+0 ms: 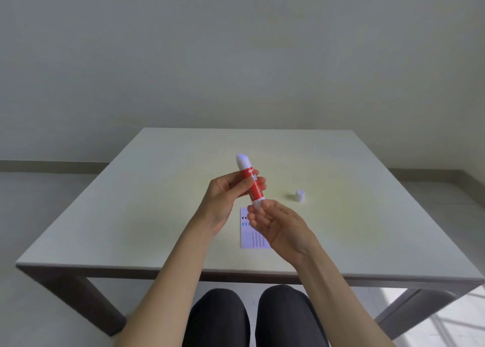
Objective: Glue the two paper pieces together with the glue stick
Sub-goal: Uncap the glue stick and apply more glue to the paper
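A red and white glue stick [252,182] is held above the table, tilted, with its white glue tip up and uncapped. My left hand [227,197] grips its red barrel around the middle. My right hand [278,227] pinches the white bottom end of the stick with fingertips. A white paper piece [251,237] with printed marks lies flat on the table under my hands, partly hidden by my right hand. I can make out only one paper piece.
The white cap [300,195] stands on the pale table [131,215] to the right of my hands. The table's front edge runs just above my knees. A plain wall rises behind the table.
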Demonstrator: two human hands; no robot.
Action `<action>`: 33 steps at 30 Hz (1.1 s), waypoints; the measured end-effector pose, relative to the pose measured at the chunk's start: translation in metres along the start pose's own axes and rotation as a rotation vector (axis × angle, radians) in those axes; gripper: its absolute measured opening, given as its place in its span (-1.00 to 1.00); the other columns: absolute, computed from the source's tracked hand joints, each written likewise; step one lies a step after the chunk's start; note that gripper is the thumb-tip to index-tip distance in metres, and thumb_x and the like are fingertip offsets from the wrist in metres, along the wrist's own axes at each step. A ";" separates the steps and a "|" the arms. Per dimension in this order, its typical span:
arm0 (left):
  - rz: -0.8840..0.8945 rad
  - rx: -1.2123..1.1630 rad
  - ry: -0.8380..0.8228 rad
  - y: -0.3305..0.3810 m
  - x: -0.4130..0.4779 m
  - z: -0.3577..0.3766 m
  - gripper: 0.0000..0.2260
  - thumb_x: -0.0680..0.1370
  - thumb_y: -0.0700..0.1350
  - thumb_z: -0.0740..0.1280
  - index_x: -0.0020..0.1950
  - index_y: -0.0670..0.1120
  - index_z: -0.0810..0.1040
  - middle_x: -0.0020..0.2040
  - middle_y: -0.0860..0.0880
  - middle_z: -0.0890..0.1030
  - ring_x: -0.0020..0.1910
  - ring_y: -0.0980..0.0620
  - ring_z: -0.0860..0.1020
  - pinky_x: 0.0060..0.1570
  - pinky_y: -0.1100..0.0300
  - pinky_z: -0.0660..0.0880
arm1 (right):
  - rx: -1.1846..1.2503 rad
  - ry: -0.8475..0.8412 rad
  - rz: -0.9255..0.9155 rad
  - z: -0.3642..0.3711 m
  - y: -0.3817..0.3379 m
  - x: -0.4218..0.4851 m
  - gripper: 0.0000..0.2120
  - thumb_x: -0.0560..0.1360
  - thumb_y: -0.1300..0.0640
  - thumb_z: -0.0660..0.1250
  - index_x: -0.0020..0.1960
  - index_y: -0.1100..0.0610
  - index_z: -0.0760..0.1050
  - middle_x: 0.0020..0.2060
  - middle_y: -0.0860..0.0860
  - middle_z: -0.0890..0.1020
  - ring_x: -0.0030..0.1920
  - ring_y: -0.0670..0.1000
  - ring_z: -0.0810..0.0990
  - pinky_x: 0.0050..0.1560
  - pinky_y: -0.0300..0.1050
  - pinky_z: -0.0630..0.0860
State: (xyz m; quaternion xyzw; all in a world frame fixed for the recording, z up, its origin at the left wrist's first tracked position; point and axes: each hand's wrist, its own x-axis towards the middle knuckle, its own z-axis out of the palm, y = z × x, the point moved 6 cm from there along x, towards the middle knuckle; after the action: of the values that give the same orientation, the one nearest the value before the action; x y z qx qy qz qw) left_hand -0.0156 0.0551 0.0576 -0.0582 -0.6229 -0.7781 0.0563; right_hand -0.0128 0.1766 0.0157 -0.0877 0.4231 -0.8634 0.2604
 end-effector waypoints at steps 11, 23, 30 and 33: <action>0.044 -0.015 0.033 0.009 -0.013 0.010 -0.75 0.36 0.05 0.45 0.00 0.01 0.68 -0.01 -0.03 0.72 0.09 -0.06 0.64 0.21 0.06 0.45 | -0.014 0.088 0.104 0.005 -0.001 -0.018 -0.41 0.53 -0.25 0.06 0.08 0.25 0.53 -0.27 0.21 0.70 -0.32 0.12 0.69 -0.29 -0.12 0.64; 0.054 -0.019 0.079 0.010 -0.016 0.007 -0.76 0.33 0.03 0.44 -0.04 0.00 0.70 -0.06 -0.03 0.73 0.02 -0.07 0.67 0.23 0.03 0.44 | -1.181 0.403 -0.857 0.015 -0.029 -0.035 -0.77 0.41 0.23 0.46 -0.05 0.04 0.45 -0.23 -0.23 0.58 -0.23 -0.14 0.55 -0.18 -0.46 0.43; 0.056 -0.002 0.081 0.011 -0.018 -0.004 -0.76 0.33 0.01 0.44 -0.04 -0.01 0.69 -0.06 -0.04 0.72 0.02 -0.08 0.67 0.10 0.15 0.52 | 0.034 0.066 0.187 0.014 0.002 -0.011 -0.64 0.54 -0.04 0.21 -0.02 0.27 0.53 -0.36 0.12 0.68 -0.39 0.02 0.65 -0.32 -0.18 0.61; 0.070 -0.015 0.165 0.013 -0.017 -0.006 -0.76 0.28 0.03 0.46 -0.11 -0.02 0.71 -0.12 -0.04 0.73 -0.05 -0.04 0.68 0.09 0.12 0.50 | -0.284 0.125 -0.290 0.021 -0.014 -0.012 -0.95 0.47 0.19 0.36 -0.13 0.09 0.49 -0.30 0.04 0.66 -0.33 -0.02 0.63 -0.25 -0.27 0.57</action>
State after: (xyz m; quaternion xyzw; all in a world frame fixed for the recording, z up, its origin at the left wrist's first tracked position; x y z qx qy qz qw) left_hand 0.0032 0.0465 0.0658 -0.0162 -0.6079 -0.7824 0.1341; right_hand 0.0002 0.1752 0.0404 -0.1297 0.5390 -0.8272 0.0918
